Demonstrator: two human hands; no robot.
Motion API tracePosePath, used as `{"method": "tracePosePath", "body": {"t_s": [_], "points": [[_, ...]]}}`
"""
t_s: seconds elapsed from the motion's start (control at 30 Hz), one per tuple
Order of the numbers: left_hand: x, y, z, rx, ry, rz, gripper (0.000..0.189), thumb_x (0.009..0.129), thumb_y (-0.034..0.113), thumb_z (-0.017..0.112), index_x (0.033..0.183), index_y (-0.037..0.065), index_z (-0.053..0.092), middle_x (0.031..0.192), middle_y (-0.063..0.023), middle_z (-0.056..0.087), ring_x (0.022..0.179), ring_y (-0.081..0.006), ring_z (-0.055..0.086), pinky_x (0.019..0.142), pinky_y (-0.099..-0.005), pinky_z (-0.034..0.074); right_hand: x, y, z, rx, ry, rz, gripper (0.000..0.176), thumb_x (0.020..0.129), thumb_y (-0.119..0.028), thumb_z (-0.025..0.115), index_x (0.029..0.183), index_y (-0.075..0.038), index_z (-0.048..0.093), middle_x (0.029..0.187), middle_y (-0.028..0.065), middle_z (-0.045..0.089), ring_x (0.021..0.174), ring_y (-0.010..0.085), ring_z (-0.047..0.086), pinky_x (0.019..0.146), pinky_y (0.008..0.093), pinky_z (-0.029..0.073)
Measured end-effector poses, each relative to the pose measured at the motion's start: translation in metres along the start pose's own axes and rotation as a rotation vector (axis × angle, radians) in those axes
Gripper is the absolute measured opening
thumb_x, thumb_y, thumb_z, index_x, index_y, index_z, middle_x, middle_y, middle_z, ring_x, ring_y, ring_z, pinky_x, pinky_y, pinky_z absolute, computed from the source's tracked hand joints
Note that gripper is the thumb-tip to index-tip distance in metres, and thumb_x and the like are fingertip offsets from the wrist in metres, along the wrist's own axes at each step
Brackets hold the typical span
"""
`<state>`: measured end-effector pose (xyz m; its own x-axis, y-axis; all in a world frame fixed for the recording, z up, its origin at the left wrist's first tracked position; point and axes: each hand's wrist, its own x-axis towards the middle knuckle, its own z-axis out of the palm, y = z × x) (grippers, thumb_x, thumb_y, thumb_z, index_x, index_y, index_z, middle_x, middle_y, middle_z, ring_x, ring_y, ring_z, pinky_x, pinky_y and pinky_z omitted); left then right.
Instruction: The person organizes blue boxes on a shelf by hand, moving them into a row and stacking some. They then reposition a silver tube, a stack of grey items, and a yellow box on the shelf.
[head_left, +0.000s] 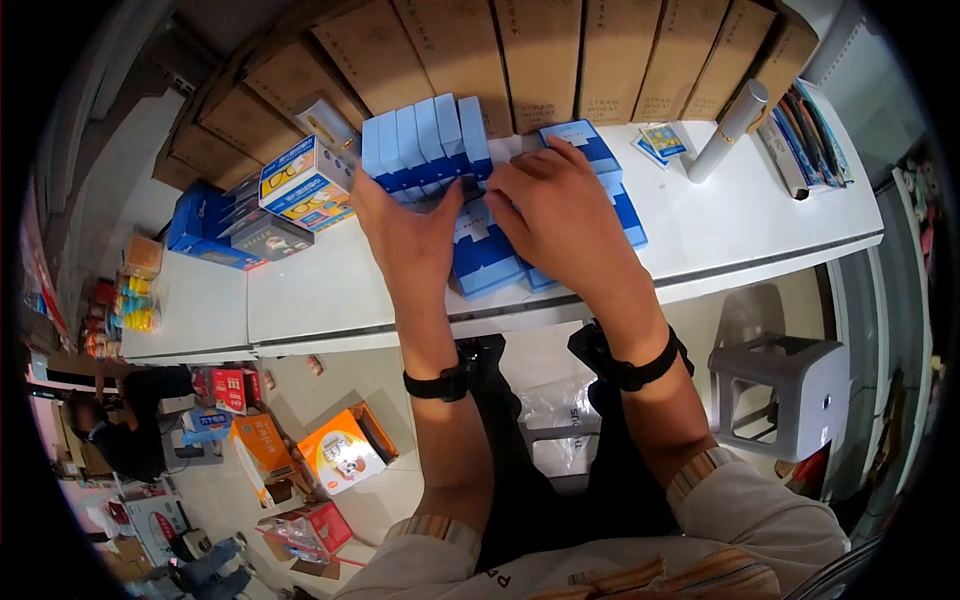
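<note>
Several narrow light-blue boxes (420, 140) stand upright in a row on the white table. My left hand (405, 235) grips the left part of this row, its fingers at the left side and its thumb at the front. Just right of the row is my right hand (560, 215), fingers curled inward; their tips are partly hidden, so I cannot make out what they pinch. Beneath and around it lie flat blue boxes, one (488, 265) between my wrists and another (585, 150) behind my right knuckles.
Tall brown cartons (540, 60) line the table's back. Left are a yellow-and-white box (310, 180) and a blue open box (205, 230). A white cylinder (728, 130) and a booklet holder (805, 140) stand right. A grey stool (780, 395) and an orange box (345, 450) are on the floor.
</note>
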<state>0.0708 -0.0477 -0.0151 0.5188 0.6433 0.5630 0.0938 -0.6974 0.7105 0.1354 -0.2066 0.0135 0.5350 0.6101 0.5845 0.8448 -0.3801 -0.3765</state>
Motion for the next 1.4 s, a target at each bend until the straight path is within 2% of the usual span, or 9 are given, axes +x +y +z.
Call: {"method": "tracePosePath", "body": {"t_s": [0.17, 0.47, 0.67, 0.8, 0.9, 0.97, 1.1, 1.2, 1.4], "points": [[0.001, 0.003, -0.001, 0.032, 0.012, -0.001, 0.076, 0.070, 0.012, 0.091, 0.133, -0.001, 0.050, 0.125, -0.0217, 0.059, 0.116, -0.0333, 0.060, 0.101, -0.0416, 0.047, -0.003, 0.005, 0.007, 0.000, 0.132, -0.119, 0.012, 0.089, -0.014, 0.068, 0.093, -0.004, 0.069, 0.087, 0.0144, 0.069, 0.092, 0.0310, 0.067, 0.108, 0.0472, 0.044], [0.002, -0.003, 0.000, -0.044, -0.018, -0.024, 0.074, 0.071, 0.003, 0.089, 0.134, 0.000, 0.050, 0.126, -0.0178, 0.062, 0.117, -0.0278, 0.061, 0.101, -0.0384, 0.049, -0.004, 0.001, 0.009, -0.059, 0.058, -0.011, 0.015, 0.095, -0.012, 0.065, 0.104, -0.002, 0.070, 0.111, 0.0174, 0.074, 0.119, 0.0303, 0.066, 0.114, 0.0471, 0.039], [0.002, -0.005, 0.000, -0.073, -0.047, -0.060, 0.073, 0.073, 0.002, 0.089, 0.135, 0.000, 0.050, 0.126, -0.0172, 0.062, 0.116, -0.0268, 0.062, 0.101, -0.0383, 0.050, -0.005, 0.003, 0.009, -0.095, 0.042, -0.044, 0.018, 0.094, -0.011, 0.065, 0.108, -0.002, 0.071, 0.112, 0.0171, 0.074, 0.120, 0.0312, 0.065, 0.114, 0.0472, 0.038], [0.002, -0.004, -0.001, -0.108, -0.072, -0.123, 0.073, 0.074, 0.004, 0.089, 0.136, 0.002, 0.050, 0.126, -0.0161, 0.063, 0.117, -0.0265, 0.062, 0.100, -0.0403, 0.050, -0.003, 0.005, 0.000, -0.019, 0.144, -0.102, 0.016, 0.088, -0.011, 0.066, 0.101, -0.002, 0.070, 0.101, 0.0159, 0.073, 0.107, 0.0315, 0.068, 0.104, 0.0453, 0.045], [0.002, -0.003, -0.004, -0.033, -0.076, -0.136, 0.083, 0.072, 0.011, 0.090, 0.143, 0.004, 0.048, 0.131, -0.0219, 0.057, 0.125, -0.0403, 0.054, 0.106, -0.0456, 0.045, 0.002, 0.009, -0.031, -0.008, 0.143, 0.006, 0.024, 0.086, -0.014, 0.072, 0.106, -0.002, 0.068, 0.100, 0.0159, 0.070, 0.100, 0.0345, 0.067, 0.092, 0.0436, 0.050], [0.002, -0.009, -0.005, -0.058, -0.094, -0.145, 0.081, 0.073, 0.011, 0.089, 0.143, 0.005, 0.049, 0.130, -0.0219, 0.057, 0.124, -0.0397, 0.055, 0.105, -0.0453, 0.045, -0.001, 0.016, -0.042, -0.055, 0.165, 0.162, 0.033, 0.083, -0.018, 0.077, 0.110, -0.003, 0.066, 0.099, 0.0165, 0.068, 0.094, 0.0366, 0.067, 0.084, 0.0431, 0.053], [0.002, -0.010, -0.006, -0.082, -0.098, -0.176, 0.078, 0.075, 0.009, 0.088, 0.142, 0.006, 0.049, 0.129, -0.0212, 0.057, 0.121, -0.0379, 0.056, 0.103, -0.0444, 0.046, -0.013, 0.035, -0.050, -0.117, 0.147, 0.242, 0.060, 0.072, -0.031, 0.089, 0.118, -0.004, 0.062, 0.098, 0.0188, 0.065, 0.088, 0.0382, 0.067, 0.076, 0.0440, 0.054], [0.002, -0.016, -0.004, -0.055, -0.062, -0.101, 0.076, 0.076, 0.008, 0.087, 0.142, 0.006, 0.049, 0.129, -0.0194, 0.056, 0.119, -0.0357, 0.057, 0.101, -0.0433, 0.048, -0.016, 0.037, -0.046, -0.096, 0.107, 0.314, 0.066, 0.070, -0.035, 0.090, 0.121, -0.005, 0.061, 0.098, 0.0199, 0.065, 0.088, 0.0388, 0.067, 0.078, 0.0441, 0.054], [0.000, -0.010, -0.007, -0.115, -0.110, -0.196, 0.077, 0.082, 0.007, 0.083, 0.148, 0.008, 0.044, 0.136, -0.0173, 0.051, 0.124, -0.0327, 0.057, 0.103, -0.0447, 0.048, -0.015, 0.032, -0.028, -0.164, 0.124, 0.383, 0.072, 0.068, -0.035, 0.089, 0.124, -0.001, 0.059, 0.097, 0.0198, 0.065, 0.094, 0.0380, 0.065, 0.082, 0.0457, 0.053]]}}
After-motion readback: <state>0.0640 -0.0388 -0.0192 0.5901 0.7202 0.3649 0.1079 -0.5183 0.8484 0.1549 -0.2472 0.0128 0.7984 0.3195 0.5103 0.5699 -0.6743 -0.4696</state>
